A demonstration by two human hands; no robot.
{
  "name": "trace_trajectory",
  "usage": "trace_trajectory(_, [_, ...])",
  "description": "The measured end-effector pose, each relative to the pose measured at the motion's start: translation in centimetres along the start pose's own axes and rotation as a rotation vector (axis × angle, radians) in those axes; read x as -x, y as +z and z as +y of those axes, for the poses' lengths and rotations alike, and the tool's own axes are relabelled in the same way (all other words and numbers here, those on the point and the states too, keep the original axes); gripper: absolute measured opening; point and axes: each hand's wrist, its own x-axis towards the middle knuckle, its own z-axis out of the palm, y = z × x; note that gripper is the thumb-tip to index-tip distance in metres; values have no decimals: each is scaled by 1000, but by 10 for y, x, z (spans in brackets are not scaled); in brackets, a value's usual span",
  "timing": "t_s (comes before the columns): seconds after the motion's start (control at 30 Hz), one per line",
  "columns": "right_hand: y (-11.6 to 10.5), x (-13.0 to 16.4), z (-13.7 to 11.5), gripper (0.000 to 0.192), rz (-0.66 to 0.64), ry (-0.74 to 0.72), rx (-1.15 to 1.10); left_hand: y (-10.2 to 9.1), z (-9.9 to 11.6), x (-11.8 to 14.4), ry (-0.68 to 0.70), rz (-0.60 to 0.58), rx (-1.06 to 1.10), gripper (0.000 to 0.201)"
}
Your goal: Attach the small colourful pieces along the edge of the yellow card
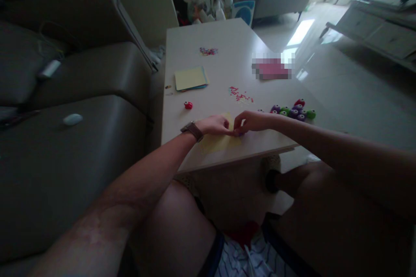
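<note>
A sheet of yellow paper (pixel 214 143) lies near the table's front edge, partly covered by my hands. My left hand (pixel 216 125), below a wrist with a brown-strapped watch (pixel 192 130), rests on the sheet with its fingers curled and pressed together. My right hand (pixel 251 121) meets it at the sheet's right side, thumb and fingers pinched. Anything small between the right fingertips is hidden; a faint purple patch shows just under them. Past my right hand sits a cluster of small red, purple and green toys with eye-like spots (pixel 294 112), partly behind my forearm.
A single red toy (pixel 188 105) stands left of the hands. Farther back are a stack of coloured paper (pixel 191 78), loose red and pale beads (pixel 239 95), another bead pile (pixel 208 51) and a blurred pink item (pixel 273 69). A grey sofa (pixel 97 151) flanks the white table (pixel 188 34).
</note>
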Motion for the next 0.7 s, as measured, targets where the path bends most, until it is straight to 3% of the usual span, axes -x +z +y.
trace_trajectory(0.2, [2,-6,-8,18,54,103,89,2,7,-5,-80,56,-62,53])
trace_trajectory(0.4, [6,-12,-14,14,87,209,95,0,19,-4,-214,-8,1,45])
trace_trajectory(0.53, [6,-9,-20,16,87,192,148,-2,18,-4,-207,-7,110,42])
trace_trajectory(0.7, [-2,3,-14,19,37,120,36,-5,10,-1,-148,-84,267,47])
